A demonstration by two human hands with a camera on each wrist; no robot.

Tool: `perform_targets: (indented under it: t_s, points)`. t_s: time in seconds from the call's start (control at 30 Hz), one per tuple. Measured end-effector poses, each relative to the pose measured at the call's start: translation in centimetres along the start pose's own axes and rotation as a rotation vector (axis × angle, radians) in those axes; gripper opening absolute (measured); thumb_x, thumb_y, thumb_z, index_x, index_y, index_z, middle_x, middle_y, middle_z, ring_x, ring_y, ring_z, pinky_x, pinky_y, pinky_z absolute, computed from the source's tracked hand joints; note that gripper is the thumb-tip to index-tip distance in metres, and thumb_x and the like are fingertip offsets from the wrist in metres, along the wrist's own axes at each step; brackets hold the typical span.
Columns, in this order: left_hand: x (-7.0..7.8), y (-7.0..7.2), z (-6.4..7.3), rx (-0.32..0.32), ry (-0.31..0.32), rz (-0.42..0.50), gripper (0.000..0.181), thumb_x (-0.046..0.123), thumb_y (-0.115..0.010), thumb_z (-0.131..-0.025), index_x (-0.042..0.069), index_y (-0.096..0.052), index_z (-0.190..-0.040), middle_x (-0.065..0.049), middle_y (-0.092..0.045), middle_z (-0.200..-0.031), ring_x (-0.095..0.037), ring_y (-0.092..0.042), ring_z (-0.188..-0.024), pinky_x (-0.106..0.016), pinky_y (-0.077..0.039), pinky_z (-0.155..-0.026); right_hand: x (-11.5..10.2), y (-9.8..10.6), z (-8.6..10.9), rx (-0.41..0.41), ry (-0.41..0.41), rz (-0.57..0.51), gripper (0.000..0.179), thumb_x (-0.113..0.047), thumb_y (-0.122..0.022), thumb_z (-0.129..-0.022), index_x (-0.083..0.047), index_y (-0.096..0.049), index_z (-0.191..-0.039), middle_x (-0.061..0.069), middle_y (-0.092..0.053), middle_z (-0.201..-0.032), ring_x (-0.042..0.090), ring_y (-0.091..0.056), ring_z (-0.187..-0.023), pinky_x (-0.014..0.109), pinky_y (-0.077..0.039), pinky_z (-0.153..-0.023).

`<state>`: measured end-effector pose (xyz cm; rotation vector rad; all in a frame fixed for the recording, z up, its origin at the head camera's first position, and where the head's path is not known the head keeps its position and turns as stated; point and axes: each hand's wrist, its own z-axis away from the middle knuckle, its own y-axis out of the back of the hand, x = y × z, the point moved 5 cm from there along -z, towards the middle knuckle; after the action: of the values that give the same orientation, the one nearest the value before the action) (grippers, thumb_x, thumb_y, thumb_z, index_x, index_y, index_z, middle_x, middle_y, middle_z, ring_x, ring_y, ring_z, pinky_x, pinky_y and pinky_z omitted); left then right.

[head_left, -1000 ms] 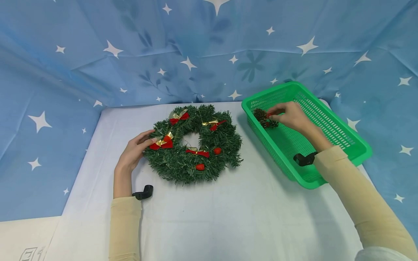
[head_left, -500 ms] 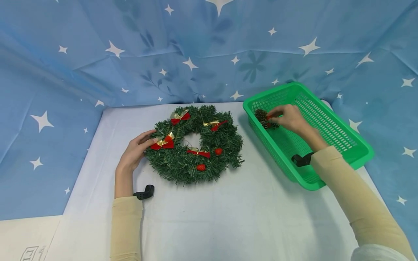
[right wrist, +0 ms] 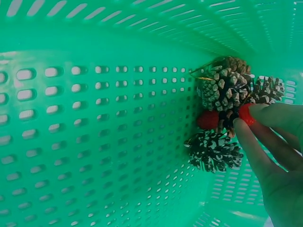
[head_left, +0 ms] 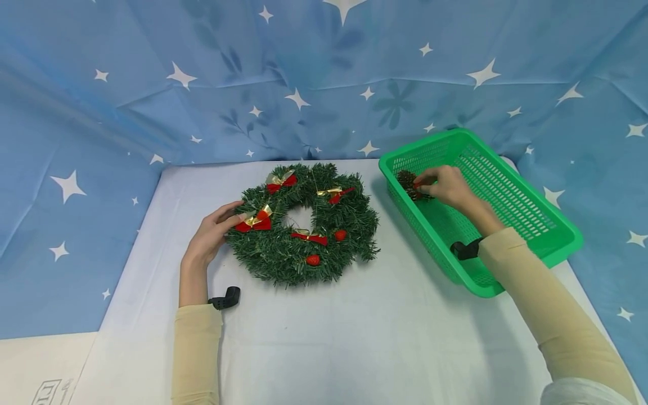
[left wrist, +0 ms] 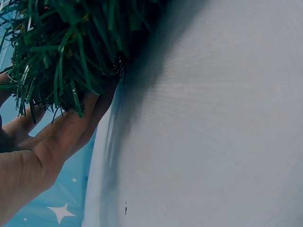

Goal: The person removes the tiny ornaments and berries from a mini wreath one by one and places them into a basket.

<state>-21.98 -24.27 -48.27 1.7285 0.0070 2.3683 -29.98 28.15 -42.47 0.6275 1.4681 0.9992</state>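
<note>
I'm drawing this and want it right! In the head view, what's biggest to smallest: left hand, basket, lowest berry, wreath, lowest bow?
By visible outline:
Basket
Wreath
Left hand, fingers partly hidden
Lowest bow
Lowest berry

A round green artificial Christmas wreath (head_left: 283, 260) lies flat left of centre in the head view, bushy all round its open middle. Four red bows (head_left: 253, 223) with gold ribbon sit on it, at its left, upper left, upper right and lower centre. Three red strawberry-like ornaments (head_left: 313, 260) dot it, one over the left bow, two lower down. Another small, glossy red ornament (right wrist: 246, 114) is held pinched beside pine cones (right wrist: 227, 89), right of centre in the right-wrist view.
</note>
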Motion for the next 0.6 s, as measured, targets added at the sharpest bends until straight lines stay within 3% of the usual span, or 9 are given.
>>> perform_targets:
  t_s: [0.13,0.33,0.6]
  points:
    - [0.06,-0.01,0.02,-0.006,0.002,0.002,0.07,0.038,-0.067,-0.101,0.021,-0.037,-0.162,-0.009,-0.014,-0.173,-0.035,-0.01,-0.16,-0.073,-0.01,-0.121,0.13,-0.19,0.01,0.007,0.03,0.011,0.02,-0.003,-0.068,-0.097,0.003,-0.076,-0.114,0.025,-0.075,-0.106,0.034,-0.068,-0.087,0.034,-0.042,-0.063]
    - [0.06,0.0,0.0,-0.007,-0.001,0.006,0.07,0.038,-0.068,-0.101,0.021,-0.038,-0.161,-0.009,-0.015,-0.173,-0.035,-0.011,-0.159,-0.073,-0.01,-0.121,0.19,-0.27,0.24,0.023,0.049,0.027,0.02,-0.001,-0.066,-0.097,0.004,-0.076,-0.114,0.026,-0.075,-0.105,0.025,-0.062,-0.071,0.03,-0.035,-0.054]
    - [-0.04,0.04,0.04,-0.002,-0.002,-0.001,0.07,0.039,-0.068,-0.101,0.022,-0.038,-0.161,-0.008,-0.015,-0.173,-0.034,-0.01,-0.16,-0.073,-0.01,-0.121,0.04,-0.02,0.22,0.034,0.022,0.025,0.021,-0.001,-0.066,-0.097,0.002,-0.075,-0.116,0.029,-0.072,-0.112,0.013,-0.034,-0.048,0.028,-0.033,-0.05]
